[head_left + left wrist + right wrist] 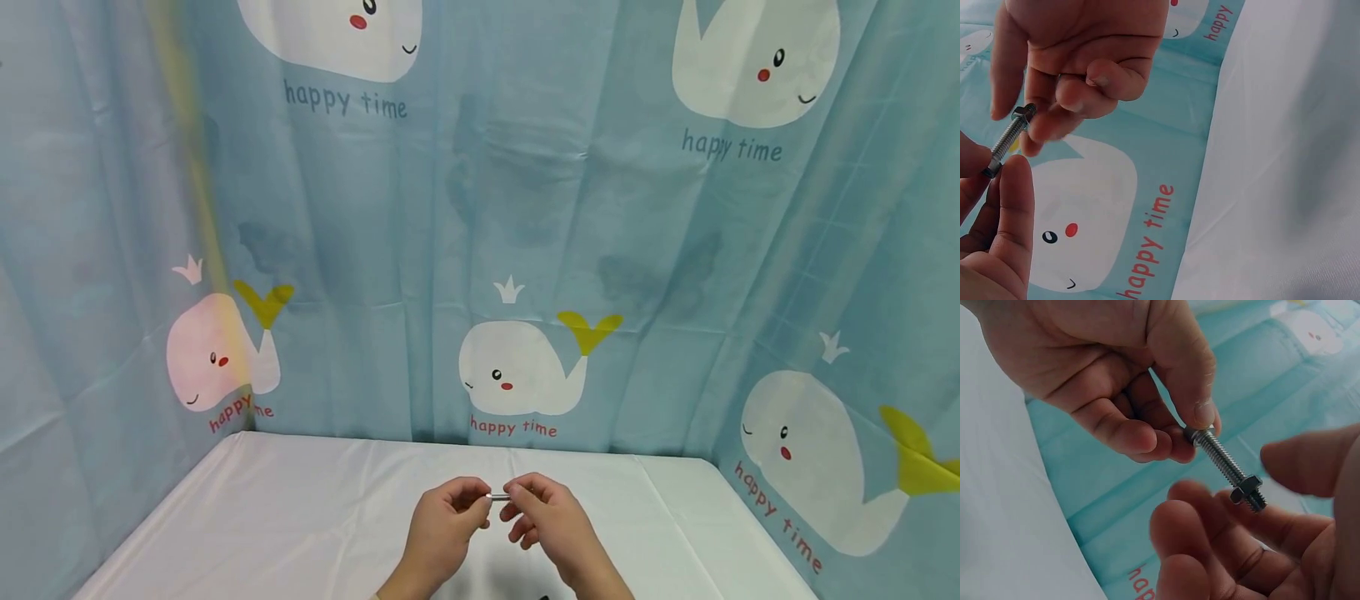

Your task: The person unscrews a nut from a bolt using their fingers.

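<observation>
My left hand [441,529] pinches the head end of a silver threaded bolt [1219,455] between thumb and finger. A hex nut [1246,489] sits on the thread near the bolt's free end, with a short stretch of thread beyond it. Around that end is my right hand [553,523], its forefinger right at the nut and its thumb [1279,464] held apart from it. The other right fingers are loosely bent. In the head view the bolt [498,497] spans the gap between both hands, and the nut is hidden behind the right fingers.
Both hands are above a table with a white cloth [300,517]. Blue curtains [360,250] with printed whales stand at the back and both sides. A small dark thing [545,597] shows at the bottom edge of the head view.
</observation>
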